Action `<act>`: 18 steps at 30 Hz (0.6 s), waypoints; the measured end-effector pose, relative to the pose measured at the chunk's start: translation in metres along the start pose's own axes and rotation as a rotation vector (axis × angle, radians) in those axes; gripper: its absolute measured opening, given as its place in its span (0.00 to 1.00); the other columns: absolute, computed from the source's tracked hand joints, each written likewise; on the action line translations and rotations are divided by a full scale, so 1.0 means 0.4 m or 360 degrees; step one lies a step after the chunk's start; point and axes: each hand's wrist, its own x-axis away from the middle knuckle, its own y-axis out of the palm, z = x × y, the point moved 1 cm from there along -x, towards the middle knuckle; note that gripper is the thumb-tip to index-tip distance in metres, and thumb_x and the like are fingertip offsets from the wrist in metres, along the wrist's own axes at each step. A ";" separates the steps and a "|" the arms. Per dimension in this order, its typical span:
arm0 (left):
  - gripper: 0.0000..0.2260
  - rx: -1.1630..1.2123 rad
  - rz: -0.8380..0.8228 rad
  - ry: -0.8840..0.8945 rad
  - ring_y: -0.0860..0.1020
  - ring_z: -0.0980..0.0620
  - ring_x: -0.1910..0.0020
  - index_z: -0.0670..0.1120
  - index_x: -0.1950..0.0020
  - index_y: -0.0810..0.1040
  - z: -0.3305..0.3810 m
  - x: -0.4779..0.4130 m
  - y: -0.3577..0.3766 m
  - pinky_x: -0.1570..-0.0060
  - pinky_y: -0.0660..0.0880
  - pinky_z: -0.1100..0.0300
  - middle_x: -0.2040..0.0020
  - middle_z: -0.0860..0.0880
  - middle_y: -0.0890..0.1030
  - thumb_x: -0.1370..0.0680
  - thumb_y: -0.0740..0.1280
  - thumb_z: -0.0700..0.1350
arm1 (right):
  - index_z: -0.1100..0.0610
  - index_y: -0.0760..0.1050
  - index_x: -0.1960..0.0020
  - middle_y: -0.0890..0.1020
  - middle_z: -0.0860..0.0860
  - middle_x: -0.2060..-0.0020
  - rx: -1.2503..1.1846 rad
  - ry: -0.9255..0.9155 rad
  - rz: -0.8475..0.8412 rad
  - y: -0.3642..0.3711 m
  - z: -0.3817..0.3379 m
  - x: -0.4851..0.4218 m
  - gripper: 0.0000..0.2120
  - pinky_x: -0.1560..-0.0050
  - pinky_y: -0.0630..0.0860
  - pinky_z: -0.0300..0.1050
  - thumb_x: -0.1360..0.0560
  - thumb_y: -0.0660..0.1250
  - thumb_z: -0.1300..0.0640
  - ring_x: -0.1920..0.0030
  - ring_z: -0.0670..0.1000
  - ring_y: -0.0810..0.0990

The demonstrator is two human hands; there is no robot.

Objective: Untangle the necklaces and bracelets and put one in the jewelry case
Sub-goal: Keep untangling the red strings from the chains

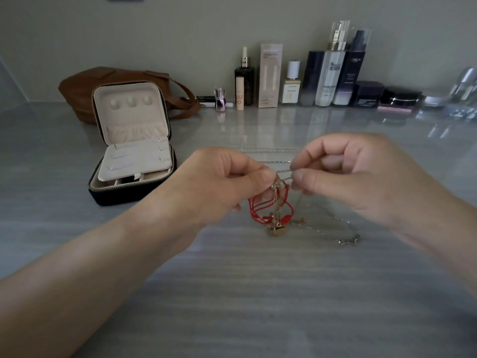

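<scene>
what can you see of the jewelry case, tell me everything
The jewelry case is a small square zip box, dark outside, cream and velvety inside. It stands open, lid upright, showing three tabs and a gathered pocket. A cream panel lies tilted over the base compartments. It sits on the grey table, before a brown bag.

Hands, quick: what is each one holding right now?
Left hand: pinches the red cord and gold chain tangle.
Right hand: pinches a thin silver chain leading out of that tangle.
</scene>
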 end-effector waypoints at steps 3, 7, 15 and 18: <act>0.05 0.0044 0.0024 -0.0016 0.77 0.62 0.67 0.50 0.65 0.81 0.000 -0.002 0.002 0.68 0.72 0.69 0.67 0.54 0.82 0.30 0.69 0.47 | 0.51 0.79 0.62 0.83 0.45 0.65 0.0046 -0.0178 0.0085 0.005 -0.006 0.006 0.03 0.64 0.74 0.31 0.34 0.71 0.52 0.66 0.43 0.79; 0.05 0.0065 -0.0029 -0.0017 0.77 0.61 0.67 0.51 0.65 0.81 0.004 0.005 0.008 0.68 0.72 0.68 0.68 0.54 0.82 0.30 0.68 0.47 | 0.49 0.80 0.63 0.82 0.40 0.67 0.0276 -0.0272 -0.0025 0.025 -0.011 0.014 0.12 0.62 0.72 0.28 0.41 0.72 0.42 0.64 0.40 0.78; 0.10 -0.0090 -0.0086 -0.0101 0.76 0.60 0.66 0.49 0.66 0.78 0.005 0.001 0.002 0.64 0.72 0.62 0.69 0.54 0.79 0.25 0.65 0.46 | 0.48 0.82 0.64 0.83 0.43 0.69 0.0236 -0.0246 -0.0065 0.020 -0.009 0.009 0.05 0.66 0.72 0.29 0.37 0.68 0.50 0.68 0.41 0.79; 0.10 -0.0064 -0.0106 -0.0118 0.75 0.59 0.68 0.49 0.64 0.79 0.006 0.003 0.001 0.64 0.72 0.62 0.69 0.55 0.79 0.23 0.64 0.44 | 0.51 0.82 0.64 0.84 0.48 0.68 0.0077 -0.0157 -0.0081 0.019 0.000 0.006 0.06 0.64 0.75 0.35 0.37 0.69 0.51 0.68 0.46 0.79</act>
